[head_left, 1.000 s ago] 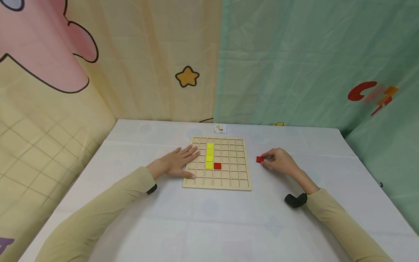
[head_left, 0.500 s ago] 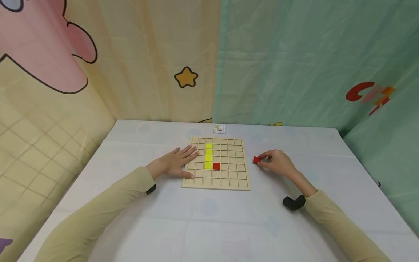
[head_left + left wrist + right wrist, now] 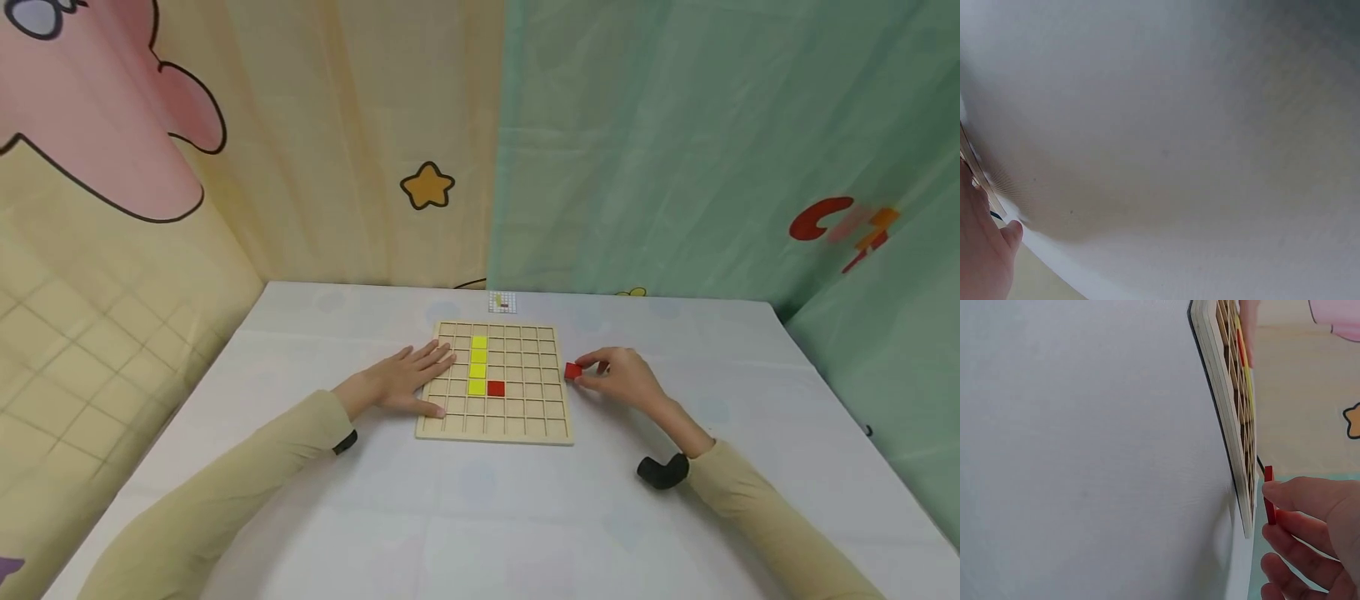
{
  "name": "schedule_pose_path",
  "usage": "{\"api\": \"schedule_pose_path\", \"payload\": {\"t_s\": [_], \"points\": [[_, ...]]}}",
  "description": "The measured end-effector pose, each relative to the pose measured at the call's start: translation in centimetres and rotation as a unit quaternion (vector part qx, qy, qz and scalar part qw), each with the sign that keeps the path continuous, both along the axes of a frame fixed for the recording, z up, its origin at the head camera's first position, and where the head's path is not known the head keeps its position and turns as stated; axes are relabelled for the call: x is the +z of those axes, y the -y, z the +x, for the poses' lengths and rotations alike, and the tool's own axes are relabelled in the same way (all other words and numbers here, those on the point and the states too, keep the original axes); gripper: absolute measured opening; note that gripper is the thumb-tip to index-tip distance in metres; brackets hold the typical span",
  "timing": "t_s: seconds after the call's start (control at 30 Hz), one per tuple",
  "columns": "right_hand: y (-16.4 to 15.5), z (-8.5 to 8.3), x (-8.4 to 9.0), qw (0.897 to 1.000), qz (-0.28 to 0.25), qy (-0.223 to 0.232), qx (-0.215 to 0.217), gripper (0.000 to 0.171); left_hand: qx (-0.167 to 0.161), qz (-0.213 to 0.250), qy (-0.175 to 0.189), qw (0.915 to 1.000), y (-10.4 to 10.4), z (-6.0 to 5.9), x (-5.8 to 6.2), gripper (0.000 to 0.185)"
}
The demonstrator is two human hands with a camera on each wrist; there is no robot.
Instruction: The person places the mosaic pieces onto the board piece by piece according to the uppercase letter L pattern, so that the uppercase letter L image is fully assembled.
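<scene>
A wooden grid board [image 3: 495,429] lies flat on the white table [image 3: 480,517]. Three yellow tiles [image 3: 477,365] fill a column of its cells, with one red tile [image 3: 496,388] beside the lowest. My left hand [image 3: 408,379] rests flat and open on the board's left edge. My right hand [image 3: 618,375] pinches a second red tile [image 3: 573,372] between thumb and fingers, just off the board's right edge. In the right wrist view that red tile [image 3: 1269,503] shows edge-on beside the board [image 3: 1225,434]. The left wrist view shows only table and part of my left hand [image 3: 982,250].
A small printed pattern card [image 3: 503,302] lies at the table's far edge behind the board. Cartoon-printed curtains [image 3: 645,142] close in the table at the back and both sides.
My right hand has carried the red tile leftward, from well clear of the board to its right edge. The left hand has stayed on the board.
</scene>
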State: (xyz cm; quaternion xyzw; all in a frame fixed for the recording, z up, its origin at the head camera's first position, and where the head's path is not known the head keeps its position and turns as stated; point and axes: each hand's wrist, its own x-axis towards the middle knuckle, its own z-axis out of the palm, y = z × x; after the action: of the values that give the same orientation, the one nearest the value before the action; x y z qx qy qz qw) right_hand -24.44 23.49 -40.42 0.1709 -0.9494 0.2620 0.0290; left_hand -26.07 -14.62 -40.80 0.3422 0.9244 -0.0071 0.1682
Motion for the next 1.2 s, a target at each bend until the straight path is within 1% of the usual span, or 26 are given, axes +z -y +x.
{"api": "schedule_pose_path", "payload": {"t_s": [0.13,0.37,0.47,0.73,0.9,1.1,1.2], "points": [[0.7,0.1,0.0,1.0,-0.002,-0.012,0.011,0.026,-0.001,0.0,-0.003,1.0,-0.1,0.2,-0.2,0.097],[2.3,0.0,0.1,0.999,-0.005,-0.02,0.03,0.027,0.001,0.004,-0.004,1.0,-0.2,0.4,0.1,0.095],[3.1,-0.1,0.2,0.999,-0.008,-0.016,0.035,0.028,-0.001,0.008,-0.004,1.0,-0.2,0.4,0.2,0.095],[5.4,-0.2,0.2,0.998,-0.022,0.011,0.062,0.027,0.003,-0.008,-0.005,0.9999,0.0,0.1,0.2,0.096],[6.4,-0.3,-0.1,0.996,-0.021,0.032,0.079,0.028,0.002,-0.002,-0.003,1.0,0.0,0.1,0.2,0.096],[6.9,-0.4,-0.5,0.994,-0.014,0.024,0.106,0.026,0.002,0.003,-0.003,1.0,0.0,0.1,0.1,0.096],[7.2,-0.6,-0.7,0.994,-0.009,0.022,0.111,0.025,0.001,0.008,-0.003,1.0,0.0,0.2,0.1,0.096]]}}
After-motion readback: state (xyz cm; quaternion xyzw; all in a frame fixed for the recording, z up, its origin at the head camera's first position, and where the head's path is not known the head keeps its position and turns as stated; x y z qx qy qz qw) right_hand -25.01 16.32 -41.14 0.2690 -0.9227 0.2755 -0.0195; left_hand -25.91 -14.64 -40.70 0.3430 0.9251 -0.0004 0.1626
